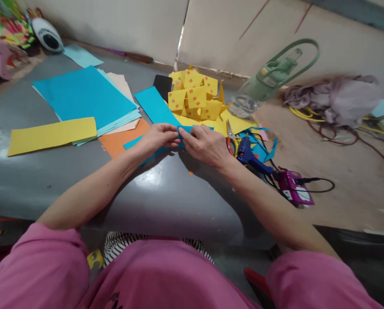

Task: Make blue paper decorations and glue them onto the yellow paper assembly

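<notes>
Between my two hands is a strip of blue paper (185, 128), pinched near the middle of the table. My left hand (160, 136) has its fingers closed on the strip's left part. Thumb and fingers of my right hand (205, 142) press on it from the right, the fingertips of both hands almost touching. Part of the strip is hidden under the hands. Another blue paper strip (155, 105) lies just behind my left hand. Behind my hands stand several folded yellow paper pieces (195, 96) with orange squares on them.
At left, a stack of blue sheets (85, 94) and a yellow strip (53, 134). Orange paper (117, 139) lies near my left wrist. On the right are scissors (231, 139), a blue glue gun (251, 156), a purple power box (293, 186) with cables, and a green bottle (267, 79).
</notes>
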Demonstrator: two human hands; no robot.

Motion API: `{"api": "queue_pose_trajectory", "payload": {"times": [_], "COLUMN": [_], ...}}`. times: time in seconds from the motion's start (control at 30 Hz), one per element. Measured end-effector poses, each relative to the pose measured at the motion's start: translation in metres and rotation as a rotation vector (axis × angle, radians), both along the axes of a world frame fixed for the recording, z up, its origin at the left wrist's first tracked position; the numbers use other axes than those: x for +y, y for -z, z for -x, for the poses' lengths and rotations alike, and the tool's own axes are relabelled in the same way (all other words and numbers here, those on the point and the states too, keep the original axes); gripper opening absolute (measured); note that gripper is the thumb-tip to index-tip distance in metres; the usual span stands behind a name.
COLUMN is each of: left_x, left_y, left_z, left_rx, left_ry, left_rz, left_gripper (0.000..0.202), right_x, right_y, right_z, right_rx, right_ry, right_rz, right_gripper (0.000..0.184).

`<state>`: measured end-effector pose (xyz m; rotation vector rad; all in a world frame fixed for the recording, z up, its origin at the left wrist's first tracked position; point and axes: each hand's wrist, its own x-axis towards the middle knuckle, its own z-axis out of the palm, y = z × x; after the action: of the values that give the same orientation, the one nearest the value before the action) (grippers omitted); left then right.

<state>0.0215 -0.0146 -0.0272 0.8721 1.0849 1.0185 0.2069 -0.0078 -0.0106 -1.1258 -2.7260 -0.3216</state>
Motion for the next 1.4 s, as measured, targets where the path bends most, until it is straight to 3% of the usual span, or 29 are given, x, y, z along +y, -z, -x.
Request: {"api": "queue_pose_trajectory", "payload": {"times": [0.3, 0.5, 0.63, 0.97, 1.07, 1.17, 1.3, 1.4], "left_x": [-0.001, -0.003, -0.003, -0.003, -0.003, -0.002, -0.001, -0.002], "left_y": [-0.006, -0.009, -0.011, -0.012, -0.011, -0.009, -0.006, -0.005], "left_z": [0.003, 0.001, 0.001, 0.002, 0.003, 0.003, 0.003, 0.002], "left_rx": [0.001, -0.022, -0.033, -0.001, 0.011, 0.016, 0.026, 0.044], "left_ry": [0.042, 0.041, -0.002, -0.035, -0.021, -0.006, 0.003, 0.02], "left_rz": [-0.008, 0.027, 0.05, 0.054, 0.046, 0.035, 0.046, 0.074], "left_gripper": [0.007, 0.006, 0.009, 0.007, 0.007, 0.007, 0.006, 0.006], "right_x": [0.009, 0.007, 0.0, -0.033, -0.044, -0.047, -0.04, -0.033], "right_y": [-0.017, -0.014, -0.014, -0.005, -0.008, -0.012, -0.01, -0.003], "right_z": [-0.013, -0.024, -0.029, -0.044, -0.064, -0.095, -0.14, -0.16], "right_rx": [-0.114, 0.202, 0.428, 0.504, 0.466, 0.314, 0.049, -0.048], "right_ry": [-0.073, -0.05, 0.013, -0.006, 0.067, 0.23, 0.401, 0.484], "right_rz": [-0.015, 0.107, 0.101, 0.021, -0.01, -0.037, 0.033, 0.183], "right_gripper": [0.045, 0.041, 0.029, 0.024, 0.027, 0.017, 0.05, 0.055]}}
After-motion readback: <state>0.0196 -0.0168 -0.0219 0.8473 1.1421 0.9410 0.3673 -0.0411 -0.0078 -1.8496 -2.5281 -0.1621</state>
